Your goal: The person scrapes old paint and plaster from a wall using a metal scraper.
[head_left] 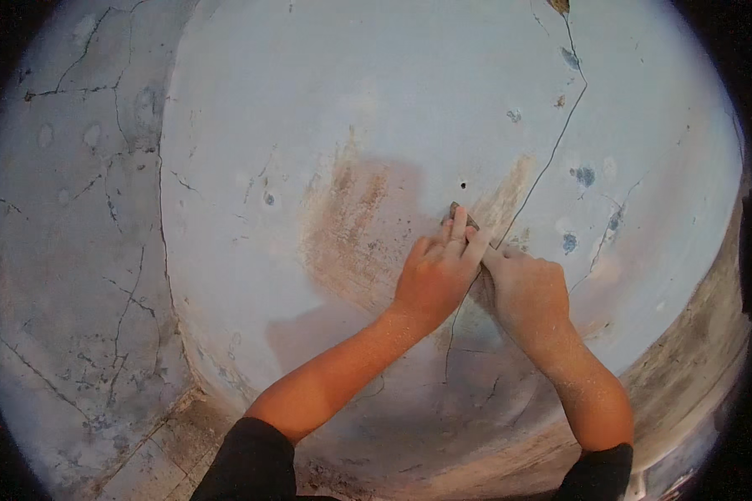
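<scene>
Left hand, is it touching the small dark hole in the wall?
Apart: the head view shows a strip of bare wall between the left hand and the hole.

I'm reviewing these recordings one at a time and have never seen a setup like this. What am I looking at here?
There is no machine: these are a person's bare left hand and right hand, with forearms coming from black sleeves. The single picture comes from a wide fisheye camera worn on the head, so edges bend and the corners go dark. The hands meet against a pale blue wall, marked by a long crack and a brownish patch. At the fingertips is a small dark piece; the fingers hide most of it, so what it is and which hand grips it cannot be told.
</scene>
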`<state>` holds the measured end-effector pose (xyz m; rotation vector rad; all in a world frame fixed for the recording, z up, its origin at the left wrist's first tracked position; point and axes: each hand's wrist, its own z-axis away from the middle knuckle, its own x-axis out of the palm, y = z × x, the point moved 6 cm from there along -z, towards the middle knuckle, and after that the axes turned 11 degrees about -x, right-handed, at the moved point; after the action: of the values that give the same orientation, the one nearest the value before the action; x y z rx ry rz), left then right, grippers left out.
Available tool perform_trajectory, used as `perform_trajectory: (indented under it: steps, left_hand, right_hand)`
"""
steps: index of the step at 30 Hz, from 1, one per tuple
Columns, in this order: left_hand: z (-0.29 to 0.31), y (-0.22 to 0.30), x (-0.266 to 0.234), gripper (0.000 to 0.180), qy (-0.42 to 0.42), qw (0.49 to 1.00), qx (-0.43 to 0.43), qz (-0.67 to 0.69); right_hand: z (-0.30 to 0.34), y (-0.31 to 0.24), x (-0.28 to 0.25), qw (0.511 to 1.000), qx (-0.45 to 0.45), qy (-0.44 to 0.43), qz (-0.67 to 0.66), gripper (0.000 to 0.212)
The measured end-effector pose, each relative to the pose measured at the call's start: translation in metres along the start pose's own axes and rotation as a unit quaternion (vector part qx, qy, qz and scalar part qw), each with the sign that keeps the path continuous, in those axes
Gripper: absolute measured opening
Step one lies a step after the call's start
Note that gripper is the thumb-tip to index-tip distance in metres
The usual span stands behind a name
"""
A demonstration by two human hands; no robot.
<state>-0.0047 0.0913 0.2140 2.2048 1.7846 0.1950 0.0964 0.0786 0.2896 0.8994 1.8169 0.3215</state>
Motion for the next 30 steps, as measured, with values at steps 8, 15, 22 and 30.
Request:
perform_trajectory:
  steps: [8,15,22,30]
  left_hand:
    - [-0.046,-0.113,-0.045,0.035,0.044,0.993,-0.059,-0.097]
    - [-0.044,-0.128,-0.056,0.034,0.033,0.993,-0.109,-0.032]
    - [-0.005,-0.016,0.007,0.046,-0.005,1.0,0.014,-0.02]
    - [-0.011,0.007,-0.002,0.049,0.023,0.999,0.048,-0.003]
  right_hand:
    - [-0.122,-0.043,0.034,0.997,-0.052,0.037,-0.05,0.02]
    - [-0.134,-0.061,0.029,0.998,-0.035,-0.02,-0.044,0.022]
    - [-0.01,-0.006,0.0,0.996,-0.038,0.075,-0.042,0.029]
    - [0.004,0.003,-0.009,0.999,0.027,0.0,0.021,0.026]
